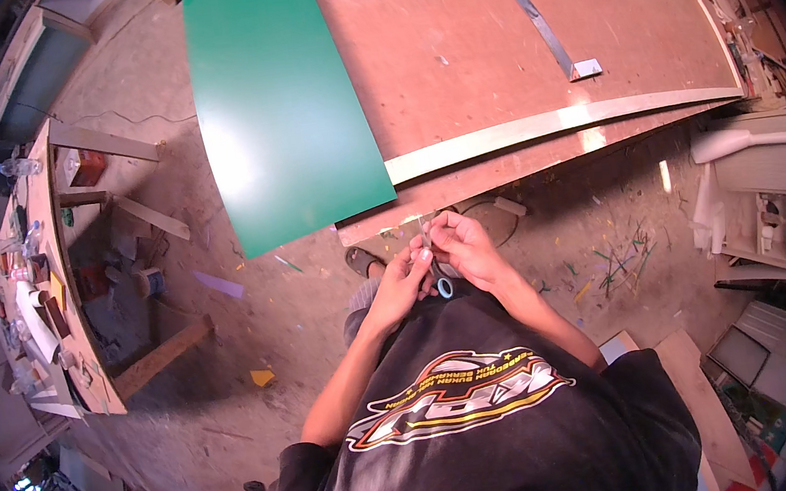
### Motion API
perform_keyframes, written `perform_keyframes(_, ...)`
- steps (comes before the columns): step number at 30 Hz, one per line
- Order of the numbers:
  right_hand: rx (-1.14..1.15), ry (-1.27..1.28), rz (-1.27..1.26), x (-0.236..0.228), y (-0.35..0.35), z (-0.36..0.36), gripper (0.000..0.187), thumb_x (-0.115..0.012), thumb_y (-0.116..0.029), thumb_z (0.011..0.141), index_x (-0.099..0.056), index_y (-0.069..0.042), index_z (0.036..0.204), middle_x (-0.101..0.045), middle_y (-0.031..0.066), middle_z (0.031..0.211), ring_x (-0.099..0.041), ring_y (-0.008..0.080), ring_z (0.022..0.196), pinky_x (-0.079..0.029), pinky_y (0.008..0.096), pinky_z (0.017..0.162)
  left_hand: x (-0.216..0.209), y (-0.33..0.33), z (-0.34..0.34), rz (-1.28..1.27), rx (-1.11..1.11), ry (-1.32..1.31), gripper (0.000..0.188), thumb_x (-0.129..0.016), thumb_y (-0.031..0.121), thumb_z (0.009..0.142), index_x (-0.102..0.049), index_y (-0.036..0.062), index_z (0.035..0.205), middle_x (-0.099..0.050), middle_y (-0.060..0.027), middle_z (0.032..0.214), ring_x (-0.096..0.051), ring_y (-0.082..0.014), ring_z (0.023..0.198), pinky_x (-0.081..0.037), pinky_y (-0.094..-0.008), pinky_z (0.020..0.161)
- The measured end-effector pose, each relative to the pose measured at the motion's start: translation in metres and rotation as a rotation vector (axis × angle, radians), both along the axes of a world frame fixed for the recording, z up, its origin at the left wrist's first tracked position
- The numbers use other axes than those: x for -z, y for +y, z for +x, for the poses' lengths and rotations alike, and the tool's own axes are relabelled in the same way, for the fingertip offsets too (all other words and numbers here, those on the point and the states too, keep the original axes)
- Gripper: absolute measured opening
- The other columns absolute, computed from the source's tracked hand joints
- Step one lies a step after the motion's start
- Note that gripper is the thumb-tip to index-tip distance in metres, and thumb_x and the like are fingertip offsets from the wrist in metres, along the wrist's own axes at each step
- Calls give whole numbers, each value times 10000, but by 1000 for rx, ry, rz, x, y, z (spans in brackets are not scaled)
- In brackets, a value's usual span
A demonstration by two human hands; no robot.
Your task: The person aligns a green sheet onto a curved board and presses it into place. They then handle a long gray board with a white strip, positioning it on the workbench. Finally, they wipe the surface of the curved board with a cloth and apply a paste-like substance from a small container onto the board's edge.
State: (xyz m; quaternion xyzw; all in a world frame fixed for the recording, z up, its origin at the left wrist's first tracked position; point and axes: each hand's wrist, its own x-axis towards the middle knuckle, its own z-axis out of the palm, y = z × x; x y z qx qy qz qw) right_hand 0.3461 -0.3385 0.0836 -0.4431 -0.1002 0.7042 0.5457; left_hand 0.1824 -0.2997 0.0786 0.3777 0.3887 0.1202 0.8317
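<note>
Scissors [440, 273], or what I take for a pair, sit between my two hands, just off the near right corner of the green sheet [291, 112] and on my side of it, not touching it. Their blue-lined ring [439, 288] points back toward my shirt [420, 485], away from that sheet, and no finger seems to be through it. My left hand [399, 282] pinches them around the middle, thumb laid against finger. My right hand [473, 251] is bent in at the end nearer the sheet; its fingers are curled close, but I cannot tell whether they press on metal or merely rest beside it. Whether the blades are parted I cannot tell either.

I expect them to be light and stiff, smooth enough to turn in a loose pinch, and not fragile. The ring should be the safest place to take hold; gripping toward the tip risks a nick.

Right of the sheet, the bare bench [455, 25] carries a metal strip [538, 25], well apart from the sheet, and a pale batten [554, 127] starting beside its corner. Thin offcuts [623, 263] litter the floor [555, 309], to the right of the sheet and nearer me.
</note>
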Motion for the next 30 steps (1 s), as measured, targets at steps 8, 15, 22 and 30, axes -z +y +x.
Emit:
perform_keyframes(8,-122,226,-54,8,-8,7,263,-654,-143,944,-536,-64,1166,-670,36,962,-665,142,914,-565,292,816,-1,-7,-4,-245,31,-104,500,-404,486,1036,-436,91,1340,-450,50,692,-417,-47,559,-398,-207,537)
perform_keyframes(15,-129,140,87,10,-6,18,176,-661,-152,943,-570,-60,1063,-661,22,908,-650,111,877,-543,255,762,2,-9,5,-294,79,-213,647,-300,610,1005,-402,79,1360,-556,-89,1094,-598,-154,877,-533,-303,785)
perform_keyframes(22,-294,-358,8,-18,6,42,186,-600,-201,988,-520,-34,999,-675,49,823,-566,81,597,-465,245,511,-13,9,9,-172,164,-77,573,-430,501,1020,-513,12,1306,-630,-109,1155,-613,-182,1017,-498,-315,861)
perform_keyframes(30,-357,-306,-11,-22,23,50,197,-637,-206,962,-565,-36,1028,-718,91,919,-608,94,604,-444,223,474,-19,24,25,126,181,39,351,-507,221,1033,-566,-24,1278,-617,-27,844,-562,-99,720,-466,-243,691)
